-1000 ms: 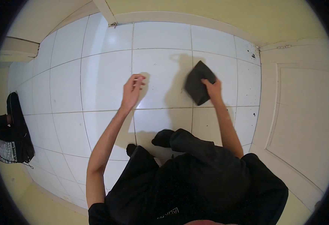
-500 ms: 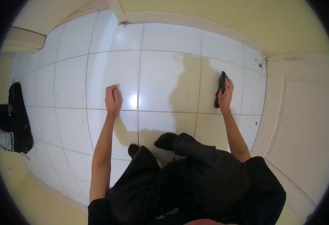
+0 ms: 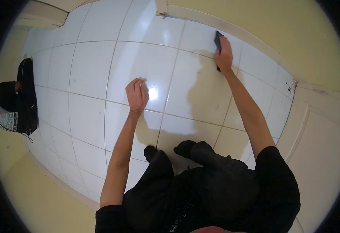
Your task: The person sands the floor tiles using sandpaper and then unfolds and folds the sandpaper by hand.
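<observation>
Dark cloth (image 3: 218, 38) has moved forward, now near the tiled floor's (image 3: 88, 64) far edge by the baseboard (image 3: 201, 16), clasped in right grip (image 3: 224, 55). Left grip (image 3: 137, 95) over mid-floor, well apart from cloth, fingers half-curled; can't tell if it holds anything.

The single view comes from a camera worn on the person's head, looking forward and steeply down at the tiled floor (image 3: 88, 70). It sits close above the black shirt (image 3: 220, 209), which fills the bottom edge, while both forearms (image 3: 247, 105) stretch away from the lens. The picture is wide and rounded, with darkened corners and bent straight lines. It is turned somewhat, so the tile rows run aslant. Farther off, it takes in the wall (image 3: 271, 27) at the top and, at the right, a pale door (image 3: 321, 147).
</observation>
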`<action>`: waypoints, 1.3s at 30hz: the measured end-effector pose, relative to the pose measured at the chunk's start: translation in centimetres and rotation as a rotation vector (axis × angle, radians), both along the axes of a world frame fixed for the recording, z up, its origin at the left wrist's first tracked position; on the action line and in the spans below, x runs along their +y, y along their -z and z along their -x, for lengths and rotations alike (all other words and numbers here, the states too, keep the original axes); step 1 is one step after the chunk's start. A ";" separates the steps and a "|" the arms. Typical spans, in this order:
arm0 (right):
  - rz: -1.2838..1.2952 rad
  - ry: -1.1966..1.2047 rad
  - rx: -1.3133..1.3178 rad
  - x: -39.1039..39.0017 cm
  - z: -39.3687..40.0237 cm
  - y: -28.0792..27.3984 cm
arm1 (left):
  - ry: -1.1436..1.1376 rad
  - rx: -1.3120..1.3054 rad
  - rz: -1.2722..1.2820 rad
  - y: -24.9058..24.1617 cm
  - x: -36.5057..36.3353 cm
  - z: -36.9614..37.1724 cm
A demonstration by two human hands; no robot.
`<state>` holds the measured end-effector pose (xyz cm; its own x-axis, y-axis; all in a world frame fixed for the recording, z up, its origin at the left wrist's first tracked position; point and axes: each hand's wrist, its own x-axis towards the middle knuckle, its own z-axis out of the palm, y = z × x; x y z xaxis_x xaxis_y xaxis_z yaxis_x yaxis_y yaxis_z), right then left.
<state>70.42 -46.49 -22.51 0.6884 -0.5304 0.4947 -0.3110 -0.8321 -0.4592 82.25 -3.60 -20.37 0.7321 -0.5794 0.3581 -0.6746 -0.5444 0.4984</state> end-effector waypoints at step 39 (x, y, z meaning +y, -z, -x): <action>0.321 -1.671 0.737 13.8 30.8 -4.0 | 0.033 0.030 0.017 0.3 0.3 -0.1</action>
